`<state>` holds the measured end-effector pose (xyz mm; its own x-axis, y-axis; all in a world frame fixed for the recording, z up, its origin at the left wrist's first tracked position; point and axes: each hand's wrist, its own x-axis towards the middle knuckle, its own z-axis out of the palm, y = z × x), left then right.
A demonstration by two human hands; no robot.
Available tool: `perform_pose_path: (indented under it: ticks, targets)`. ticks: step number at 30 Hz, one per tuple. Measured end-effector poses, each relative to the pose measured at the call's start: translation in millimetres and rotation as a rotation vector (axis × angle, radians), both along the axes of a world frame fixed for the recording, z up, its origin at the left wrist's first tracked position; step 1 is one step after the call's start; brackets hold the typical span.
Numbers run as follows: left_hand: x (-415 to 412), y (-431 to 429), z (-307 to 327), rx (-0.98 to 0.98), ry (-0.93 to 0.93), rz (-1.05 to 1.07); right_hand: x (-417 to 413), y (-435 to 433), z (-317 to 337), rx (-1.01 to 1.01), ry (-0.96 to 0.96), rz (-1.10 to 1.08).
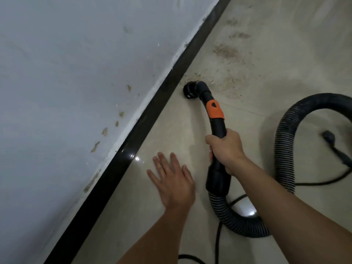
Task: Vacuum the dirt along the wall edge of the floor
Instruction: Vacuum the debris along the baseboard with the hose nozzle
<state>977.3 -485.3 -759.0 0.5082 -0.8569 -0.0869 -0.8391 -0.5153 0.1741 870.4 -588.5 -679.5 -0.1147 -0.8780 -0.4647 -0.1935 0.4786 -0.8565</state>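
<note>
1. My right hand (pixel 226 147) is wrapped round the rigid black plastic vacuum wand with an orange band (pixel 215 119), below the band. Its round nozzle (pixel 192 90) sits on the pale tiled floor (pixel 171 130), just beside the glossy black skirting strip (pixel 152 115).
2. My left hand (pixel 171 180) is spread wide and holds nothing. I cannot tell whether it touches the floor.
3. I judge the wand light and stiff, and the ribbed black hose (pixel 285 141) springy and likely to drag. A mid-wand grip steers best.
4. I count one wand, one hose, one black power plug (pixel 329 138) and roughly four blurred patches of brown gritty dirt (pixel 226 52) beyond the nozzle.
</note>
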Motion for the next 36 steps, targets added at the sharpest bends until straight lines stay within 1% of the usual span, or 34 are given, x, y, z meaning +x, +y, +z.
perform_pose_path:
  ticks: [5,8,11,14,17,22,26,29,33,35,36]
  targets:
    - [0.1,-1.8,-0.8,0.043,0.008,-0.012,33.8,-27.6,8.3,-0.004,0.035,0.072]
    - [0.5,-1.2,1.5,0.030,0.011,-0.007,13.1,-15.1,15.0,0.010,0.090,0.100]
    - [0.7,-1.7,2.1,0.018,0.003,-0.006,-20.7,17.4,14.2,-0.008,0.224,0.116]
    - [0.6,-3.2,3.9,0.017,0.007,-0.013,-21.9,21.6,10.1,-0.015,0.284,0.158]
    - [1.4,-2.5,3.3,0.005,0.003,-0.023,5.1,-15.1,6.7,-0.035,0.290,0.161]
    - [1.4,-3.4,0.8,-0.001,-0.001,-0.032,39.3,-98.9,0.0,-0.052,0.316,0.030]
    - [1.0,-4.7,-0.3,-0.013,0.000,-0.027,51.3,-129.6,3.5,-0.046,0.311,0.016]
    - [0.4,-4.8,1.1,-0.004,0.001,-0.025,47.1,-107.9,16.6,-0.055,0.326,0.073]
    - [1.1,-4.0,2.5,-0.012,0.011,-0.025,11.3,-21.8,23.3,-0.044,0.383,0.259]
    - [1.5,-4.1,2.9,-0.020,0.010,-0.020,-14.1,20.8,22.9,-0.028,0.417,0.287]
    - [1.6,-4.1,3.3,-0.023,0.011,-0.018,-28.6,38.2,22.4,-0.014,0.424,0.268]
